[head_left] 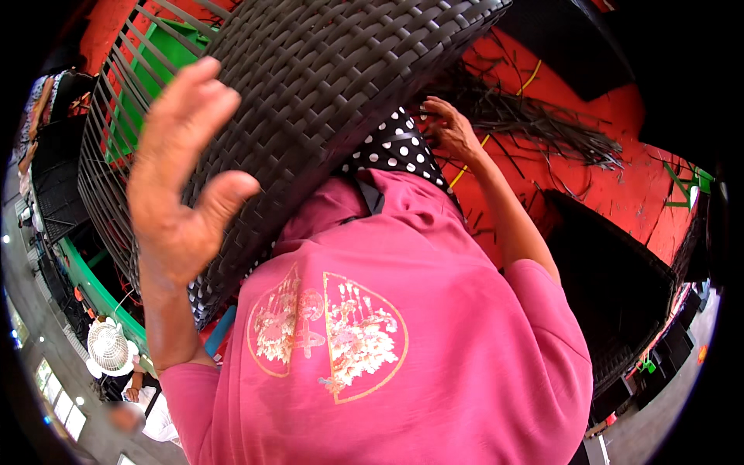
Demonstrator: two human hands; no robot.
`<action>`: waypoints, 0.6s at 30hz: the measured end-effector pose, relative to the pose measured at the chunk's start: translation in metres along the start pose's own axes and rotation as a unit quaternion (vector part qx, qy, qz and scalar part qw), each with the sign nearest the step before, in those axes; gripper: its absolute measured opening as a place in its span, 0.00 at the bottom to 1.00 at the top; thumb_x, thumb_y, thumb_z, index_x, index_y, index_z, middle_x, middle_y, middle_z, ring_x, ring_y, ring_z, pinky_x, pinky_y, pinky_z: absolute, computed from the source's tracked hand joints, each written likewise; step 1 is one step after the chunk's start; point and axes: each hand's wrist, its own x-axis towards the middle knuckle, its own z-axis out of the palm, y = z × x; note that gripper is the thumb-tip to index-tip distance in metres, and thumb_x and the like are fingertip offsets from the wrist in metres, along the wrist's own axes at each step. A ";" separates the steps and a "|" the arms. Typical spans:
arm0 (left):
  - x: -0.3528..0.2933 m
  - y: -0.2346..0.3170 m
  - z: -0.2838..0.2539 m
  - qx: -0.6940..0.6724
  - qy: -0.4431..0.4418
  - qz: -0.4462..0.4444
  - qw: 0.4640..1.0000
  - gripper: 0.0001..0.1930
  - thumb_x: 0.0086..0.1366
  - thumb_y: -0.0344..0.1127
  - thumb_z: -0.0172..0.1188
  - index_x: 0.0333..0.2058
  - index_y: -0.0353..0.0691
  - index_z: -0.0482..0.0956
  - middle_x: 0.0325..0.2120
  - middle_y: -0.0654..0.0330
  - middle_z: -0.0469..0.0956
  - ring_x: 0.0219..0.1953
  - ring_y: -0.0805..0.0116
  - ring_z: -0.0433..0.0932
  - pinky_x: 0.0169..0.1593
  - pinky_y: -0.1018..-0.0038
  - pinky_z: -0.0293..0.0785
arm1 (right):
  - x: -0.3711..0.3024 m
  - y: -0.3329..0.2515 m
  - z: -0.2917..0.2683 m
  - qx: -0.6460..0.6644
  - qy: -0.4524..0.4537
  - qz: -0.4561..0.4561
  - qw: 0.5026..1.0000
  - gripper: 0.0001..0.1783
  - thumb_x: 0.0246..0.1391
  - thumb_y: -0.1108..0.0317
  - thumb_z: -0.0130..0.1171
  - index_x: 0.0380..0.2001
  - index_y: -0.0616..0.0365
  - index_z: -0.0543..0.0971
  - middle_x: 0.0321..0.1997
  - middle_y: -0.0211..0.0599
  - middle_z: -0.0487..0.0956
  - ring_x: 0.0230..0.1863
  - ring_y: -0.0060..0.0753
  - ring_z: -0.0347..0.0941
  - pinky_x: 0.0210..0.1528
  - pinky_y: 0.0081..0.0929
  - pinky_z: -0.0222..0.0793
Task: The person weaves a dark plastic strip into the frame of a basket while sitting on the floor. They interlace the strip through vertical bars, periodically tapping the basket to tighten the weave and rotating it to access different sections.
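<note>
A large dark brown wicker piece (333, 85), woven from flat strips, leans across my lap. Long unwoven strips (97, 167) fan out along its left side. Raised above its left part, my left hand (182, 174) has its thumb and fingers apart, holding nothing, and looks slightly blurred. Past the right edge of the weave, my right hand (453, 133) hovers near a pile of loose dark strips (542, 128). Its fingers are loosely bent and apart, with nothing clearly held. Black cloth with white dots (399, 147) covers my lap.
Scraps lie on the red floor (508, 174), crossed by a yellow strip (529, 77). Dark wicker pieces (612, 263) stand at the right and far right. A green panel (159, 66) shows behind the strips. A white fan (108, 346) and another person (155, 407) are at lower left.
</note>
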 end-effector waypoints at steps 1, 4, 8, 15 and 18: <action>0.002 0.009 0.007 -0.012 -0.017 0.001 1.000 0.28 0.53 0.45 0.63 0.48 0.34 0.73 0.52 0.49 0.68 0.50 0.56 0.71 0.53 0.66 0.67 | 0.014 0.028 0.009 0.033 -0.010 -0.016 0.999 0.27 0.45 0.77 0.47 0.53 0.57 0.69 0.57 0.42 0.68 0.46 0.33 0.73 0.47 0.26 0.70; -0.002 0.029 0.022 -0.042 -0.048 0.012 0.998 0.26 0.49 0.39 0.66 0.45 0.31 0.74 0.50 0.44 0.68 0.48 0.52 0.73 0.50 0.66 0.71 | 0.031 0.016 0.026 0.277 -0.140 0.123 0.943 0.32 0.43 0.78 0.43 0.57 0.58 0.65 0.55 0.36 0.69 0.49 0.25 0.69 0.51 0.24 0.66; -0.017 0.035 0.028 -0.048 -0.111 -0.009 0.993 0.26 0.52 0.42 0.64 0.46 0.30 0.73 0.50 0.44 0.69 0.49 0.51 0.72 0.51 0.64 0.68 | 0.037 0.008 0.013 0.106 -0.280 0.016 0.954 0.27 0.54 0.64 0.42 0.59 0.54 0.63 0.57 0.31 0.68 0.55 0.24 0.65 0.55 0.23 0.62; -0.013 0.041 0.042 -0.009 -0.046 0.049 0.998 0.22 0.44 0.36 0.67 0.37 0.29 0.76 0.41 0.44 0.73 0.43 0.48 0.74 0.44 0.61 0.72 | -0.021 0.004 0.013 0.312 -0.280 0.282 0.863 0.42 0.54 0.31 0.36 0.59 0.56 0.65 0.59 0.34 0.68 0.59 0.29 0.61 0.62 0.33 0.53; -0.013 0.043 0.044 -0.008 -0.043 0.061 0.997 0.20 0.47 0.37 0.65 0.37 0.29 0.76 0.39 0.45 0.75 0.41 0.48 0.75 0.43 0.61 0.72 | -0.044 0.009 -0.005 0.200 -0.261 0.276 0.903 0.42 0.54 0.31 0.34 0.55 0.56 0.69 0.52 0.34 0.73 0.52 0.30 0.67 0.56 0.34 0.58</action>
